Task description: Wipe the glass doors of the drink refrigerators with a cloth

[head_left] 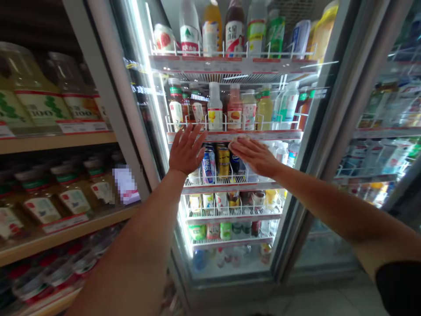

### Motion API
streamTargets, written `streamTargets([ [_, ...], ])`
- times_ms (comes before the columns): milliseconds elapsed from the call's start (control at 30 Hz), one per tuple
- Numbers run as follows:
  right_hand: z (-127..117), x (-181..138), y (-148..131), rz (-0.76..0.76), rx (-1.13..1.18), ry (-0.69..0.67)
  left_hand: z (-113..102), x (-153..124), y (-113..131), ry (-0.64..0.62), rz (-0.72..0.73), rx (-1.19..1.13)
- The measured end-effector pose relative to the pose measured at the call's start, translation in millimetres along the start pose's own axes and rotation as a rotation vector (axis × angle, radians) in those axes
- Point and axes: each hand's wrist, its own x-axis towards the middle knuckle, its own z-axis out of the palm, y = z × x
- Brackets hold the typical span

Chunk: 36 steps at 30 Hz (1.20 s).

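My left hand [186, 151] is raised in front of the lit drinks fridge [226, 136], palm forward and fingers spread, holding nothing. It covers the left end of the shelf of cans [223, 161]. My right hand [255, 156] lies flat beside it, fingers stretched out together and pointing left, just under the red-edged shelf rail [283, 134]. A pale patch shows at its fingertips; I cannot make out what it is. Whether the hands touch the glass is unclear. Bottles [215, 107] stand on the shelf above the hands.
Wooden shelves [59, 142] on the left carry rows of large bottles with price tags. A second glass-door fridge [384, 131] stands to the right behind a grey door frame [329, 131]. Lower fridge shelves [230, 215] hold small cups and cans. Pale floor shows at the bottom right.
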Motion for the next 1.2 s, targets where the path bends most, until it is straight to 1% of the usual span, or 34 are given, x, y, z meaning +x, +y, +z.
streamTargets([
  [100, -11, -4, 24, 0.192, -0.057, 0.243, 0, 0, 0, -0.009, -0.002, 0.0],
  [133, -13, -8, 29, 0.242, -0.076, 0.308, 0, 0, -1, -0.011, -0.002, 0.0],
  [167, -12, -15, 31, 0.272, -0.091, 0.343, 0, 1, -1, -0.011, -0.003, -0.002],
  [200, -10, -23, 29, 0.278, -0.103, 0.339, 0, 1, -1, -0.009, -0.004, -0.007],
  [233, -7, -33, 25, 0.251, -0.109, 0.295, 0, 1, -1, -0.007, -0.005, -0.011],
  [333, 1, -64, 8, 0.078, -0.08, 0.056, 0, 1, 0, 0.005, 0.006, -0.004],
  [367, 2, -72, 6, 0.046, -0.07, -0.007, 0, 1, 0, 0.008, 0.011, 0.002],
  [400, 1, -79, 5, 0.052, -0.071, -0.042, 0, 1, 0, 0.009, 0.012, 0.007],
  [433, 0, -84, 7, 0.094, -0.085, -0.036, 0, 1, 0, 0.008, 0.011, 0.009],
  [467, -2, -87, 10, 0.158, -0.111, 0.006, 0, 1, 0, 0.005, 0.006, 0.006],
  [533, -5, -93, 16, 0.291, -0.172, 0.132, 1, 1, -1, -0.009, -0.014, -0.008],
  [567, -6, -95, 18, 0.33, -0.19, 0.176, 2, 1, -2, -0.017, -0.023, -0.016],
  [600, -6, -98, 17, 0.347, -0.194, 0.185, 3, 1, -3, -0.025, -0.03, -0.021],
  [633, -6, -102, 14, 0.339, -0.183, 0.156, 4, 0, -4, -0.031, -0.034, -0.021],
  [733, -5, -109, 3, 0.259, -0.105, -0.03, 7, -1, -7, -0.03, -0.022, -0.003],
  [767, -6, -110, 2, 0.25, -0.094, -0.061, 7, -1, -7, -0.027, -0.018, 0.0],
  [800, -8, -109, 2, 0.261, -0.099, -0.058, 8, -2, -7, -0.026, -0.018, 0.0],
  [833, -9, -107, 4, 0.289, -0.118, -0.023, 8, -2, -7, -0.023, -0.018, -0.003],
  [867, -10, -105, 7, 0.331, -0.145, 0.039, 8, -2, -7, -0.02, -0.018, -0.006],
  [967, -7, -100, 13, 0.423, -0.205, 0.261, 7, -2, -7, 0.002, -0.002, -0.003],
  [1000, -3, -100, 11, 0.427, -0.208, 0.306, 7, -2, -7, 0.015, 0.01, -0.002],
  [1033, 1, -102, 7, 0.417, -0.202, 0.318, 7, -2, -7, 0.025, 0.023, 0.001],
  [1067, 5, -105, 1, 0.396, -0.189, 0.293, 7, -2, -8, 0.031, 0.031, 0.005],
  [1100, 9, -108, -6, 0.359, -0.166, 0.23, 8, -2, -8, 0.033, 0.034, 0.009],
  [1200, 14, -114, -19, 0.232, -0.086, -0.013, 9, -3, -9, 0.026, 0.033, 0.028],
])
